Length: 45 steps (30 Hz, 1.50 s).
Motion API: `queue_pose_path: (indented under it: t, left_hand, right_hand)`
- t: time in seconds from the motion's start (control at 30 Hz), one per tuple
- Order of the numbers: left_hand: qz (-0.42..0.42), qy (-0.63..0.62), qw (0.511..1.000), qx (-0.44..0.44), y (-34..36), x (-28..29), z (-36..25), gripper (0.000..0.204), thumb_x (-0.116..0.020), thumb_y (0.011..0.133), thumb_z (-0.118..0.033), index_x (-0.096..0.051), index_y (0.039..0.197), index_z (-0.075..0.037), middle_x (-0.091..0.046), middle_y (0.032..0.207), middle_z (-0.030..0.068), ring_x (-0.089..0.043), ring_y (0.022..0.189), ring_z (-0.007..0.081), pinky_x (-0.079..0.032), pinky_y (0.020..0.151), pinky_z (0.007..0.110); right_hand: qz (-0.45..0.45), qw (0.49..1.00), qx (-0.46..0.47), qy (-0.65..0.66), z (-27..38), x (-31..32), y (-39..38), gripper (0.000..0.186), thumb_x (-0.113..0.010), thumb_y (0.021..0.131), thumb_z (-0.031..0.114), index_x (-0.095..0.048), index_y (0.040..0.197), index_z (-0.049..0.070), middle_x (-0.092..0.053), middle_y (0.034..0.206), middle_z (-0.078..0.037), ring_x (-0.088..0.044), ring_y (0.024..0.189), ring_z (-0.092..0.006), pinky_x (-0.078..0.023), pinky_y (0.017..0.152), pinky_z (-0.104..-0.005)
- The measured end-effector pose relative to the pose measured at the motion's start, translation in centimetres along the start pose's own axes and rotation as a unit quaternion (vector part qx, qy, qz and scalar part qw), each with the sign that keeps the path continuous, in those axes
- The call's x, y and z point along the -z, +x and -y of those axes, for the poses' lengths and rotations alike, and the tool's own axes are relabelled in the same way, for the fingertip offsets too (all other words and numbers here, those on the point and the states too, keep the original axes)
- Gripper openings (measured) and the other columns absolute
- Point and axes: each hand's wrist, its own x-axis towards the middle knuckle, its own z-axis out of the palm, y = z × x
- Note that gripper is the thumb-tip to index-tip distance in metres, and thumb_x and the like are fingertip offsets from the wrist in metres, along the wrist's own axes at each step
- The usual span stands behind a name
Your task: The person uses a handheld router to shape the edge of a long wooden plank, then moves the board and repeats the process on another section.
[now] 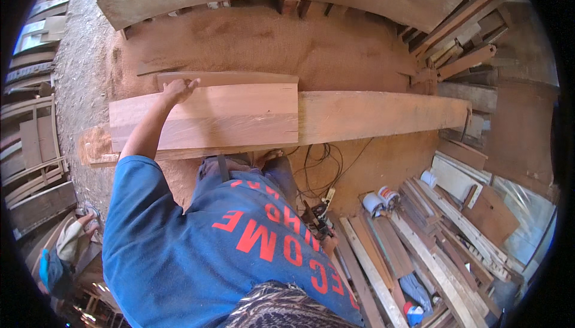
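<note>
A wide, light wooden panel (pixel 239 115) lies across a long, narrow plank bench (pixel 383 112) in front of me. My left hand (pixel 179 90) is at the panel's far edge, fingers curled over it. Along that edge, just beyond, shows a second flat wooden surface (pixel 251 79). Low at my right side, well away from the panel, my right hand (pixel 329 244) is closed on a dark hand-held power tool (pixel 317 220). My body and the tool partly hide those fingers. The tool's exact kind is hard to make out.
Black cable (pixel 323 163) lies coiled on the dusty floor behind the bench's near edge. Stacked boards (pixel 407 250) and white tubs (pixel 372 203) stand to my right. Sawdust (pixel 257 41) is heaped beyond the bench. Another person (pixel 66 250) is at the lower left.
</note>
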Motion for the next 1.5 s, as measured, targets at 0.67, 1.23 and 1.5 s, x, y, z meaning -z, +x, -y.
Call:
queue_pose_path:
  t: [0.67,1.23,1.5]
  left_hand:
    - [-0.313,0.010,0.918,-0.245,-19.6,0.1,-2.4,0.061,-0.084,0.071,-0.058,-0.064,0.094,-0.005,-0.059,0.095,0.0107,-0.057,0.099,0.0314,-0.042,0.095,0.046]
    - [-0.343,-0.064,0.890,-0.293,-23.8,-4.2,0.2,0.053,-0.087,0.070,-0.044,-0.062,0.097,-0.005,-0.058,0.095,0.0109,-0.056,0.097,0.0327,-0.042,0.091,0.046]
    - [-0.353,-0.074,0.883,-0.300,-24.3,-4.3,1.1,0.047,-0.087,0.069,-0.039,-0.059,0.088,-0.007,-0.057,0.095,0.0109,-0.056,0.096,0.0334,-0.044,0.090,0.046]
  right_hand:
    - [0.021,0.998,-0.060,-0.022,1.9,-3.8,-6.5,0.016,-0.057,0.082,-0.007,-0.061,0.096,-0.001,-0.062,0.088,-0.007,-0.062,0.077,-0.0205,-0.057,0.075,-0.0372]
    - [0.154,0.978,-0.024,-0.139,3.9,-8.7,-7.5,0.022,-0.065,0.083,-0.005,-0.060,0.104,0.000,-0.064,0.095,-0.007,-0.066,0.084,-0.0210,-0.058,0.078,-0.0380]
    - [0.165,0.976,-0.045,-0.133,3.1,-8.9,-6.1,0.019,-0.064,0.084,-0.003,-0.061,0.103,-0.001,-0.065,0.096,-0.009,-0.066,0.086,-0.0222,-0.057,0.081,-0.0385]
